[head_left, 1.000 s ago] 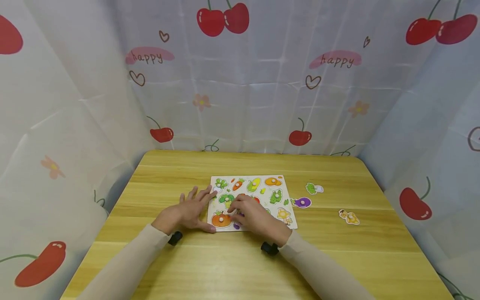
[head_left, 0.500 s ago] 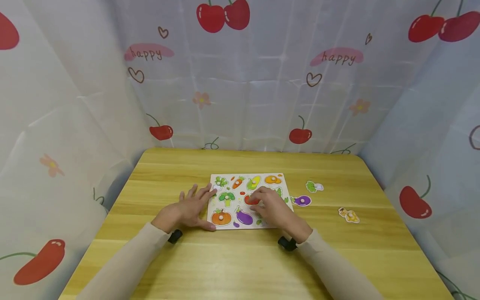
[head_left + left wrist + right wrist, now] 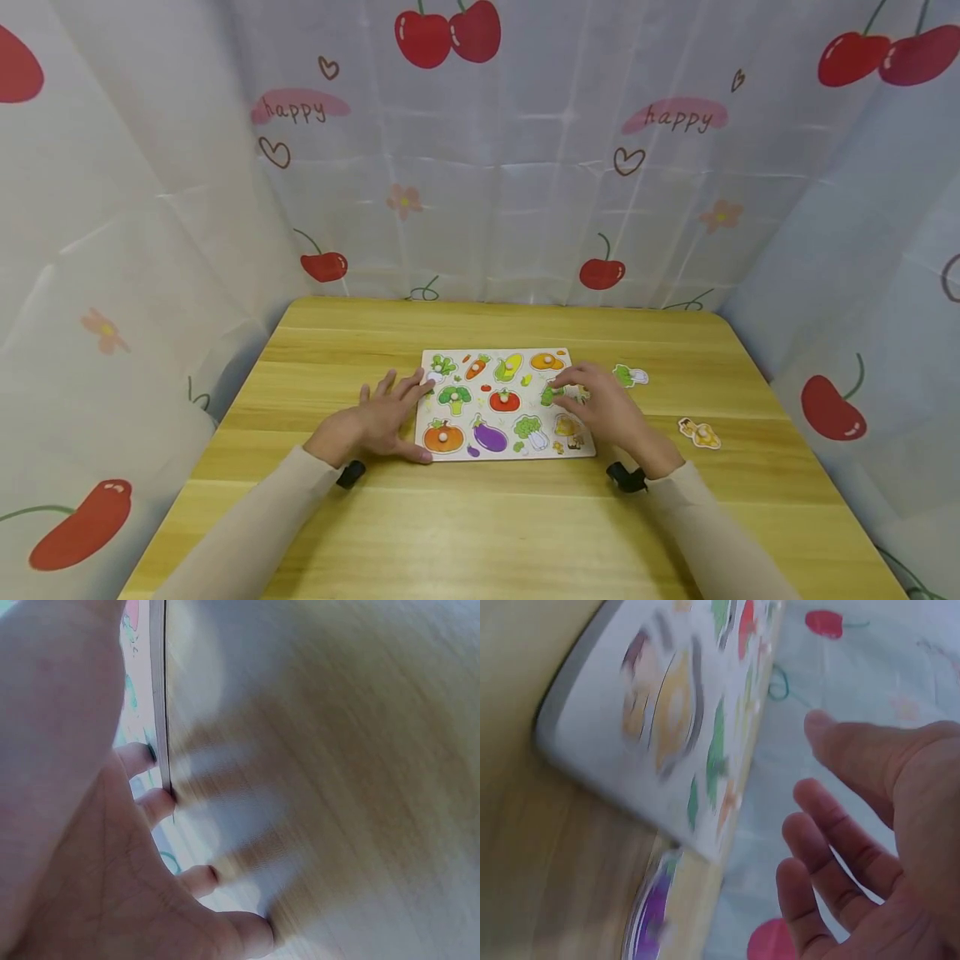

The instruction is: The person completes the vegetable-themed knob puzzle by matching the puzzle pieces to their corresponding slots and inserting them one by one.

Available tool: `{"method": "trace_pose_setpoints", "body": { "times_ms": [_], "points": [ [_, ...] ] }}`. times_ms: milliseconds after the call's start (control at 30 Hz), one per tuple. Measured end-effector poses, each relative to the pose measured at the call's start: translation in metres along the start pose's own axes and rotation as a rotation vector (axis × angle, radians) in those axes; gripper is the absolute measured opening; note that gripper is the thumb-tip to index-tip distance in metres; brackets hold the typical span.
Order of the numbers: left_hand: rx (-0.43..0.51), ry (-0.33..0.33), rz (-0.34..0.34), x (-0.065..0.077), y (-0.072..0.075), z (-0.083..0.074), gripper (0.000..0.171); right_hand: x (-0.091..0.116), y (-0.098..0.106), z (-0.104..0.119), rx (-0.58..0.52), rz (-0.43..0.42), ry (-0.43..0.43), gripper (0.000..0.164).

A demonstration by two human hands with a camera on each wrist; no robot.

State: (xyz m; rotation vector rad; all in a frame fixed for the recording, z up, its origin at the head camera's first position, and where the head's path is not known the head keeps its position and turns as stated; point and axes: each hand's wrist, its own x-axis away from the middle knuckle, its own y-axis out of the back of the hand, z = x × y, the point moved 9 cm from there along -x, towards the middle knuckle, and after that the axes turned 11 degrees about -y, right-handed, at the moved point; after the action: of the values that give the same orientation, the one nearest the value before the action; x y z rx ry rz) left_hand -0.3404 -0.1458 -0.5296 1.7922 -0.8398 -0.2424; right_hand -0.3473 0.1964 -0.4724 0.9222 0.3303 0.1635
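A white vegetable puzzle board [image 3: 529, 410] lies on the table. My left hand [image 3: 381, 423] rests with spread fingers along its left edge. Over the right edge hovers my right hand [image 3: 613, 410], fingers apart and loosely bent, holding nothing. The eggplant piece [image 3: 654, 915] lies just off the board's right edge; in the head view the right hand mostly hides it. Knobbed pieces on the board include the pumpkin [image 3: 443, 437], the broccoli [image 3: 454, 398] and the tomato [image 3: 505, 401]. The printed eggplant picture [image 3: 491, 436] shows no knob.
Right of the board lie a bok choy piece [image 3: 630, 376] and, nearer the right edge, a yellow mushroom piece [image 3: 701, 433]. A cherry-printed curtain [image 3: 480, 208] surrounds the wooden table [image 3: 480, 525] at the back and sides.
My right hand has moved right, from above the board's lower middle to its right edge, and now covers the eggplant piece. The left hand has stayed on the left edge.
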Motion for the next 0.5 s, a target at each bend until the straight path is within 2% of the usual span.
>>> {"method": "trace_pose_setpoints", "body": {
  "times_ms": [233,500],
  "points": [
    [0.002,0.001,-0.006,0.001,0.0,0.0,0.133,0.002,0.022,-0.038,0.015,0.01,-0.045,0.028],
    [-0.002,-0.001,-0.005,0.001,0.0,0.0,0.132,0.004,0.029,-0.08,0.011,0.081,-0.155,0.042]
  ]
}}
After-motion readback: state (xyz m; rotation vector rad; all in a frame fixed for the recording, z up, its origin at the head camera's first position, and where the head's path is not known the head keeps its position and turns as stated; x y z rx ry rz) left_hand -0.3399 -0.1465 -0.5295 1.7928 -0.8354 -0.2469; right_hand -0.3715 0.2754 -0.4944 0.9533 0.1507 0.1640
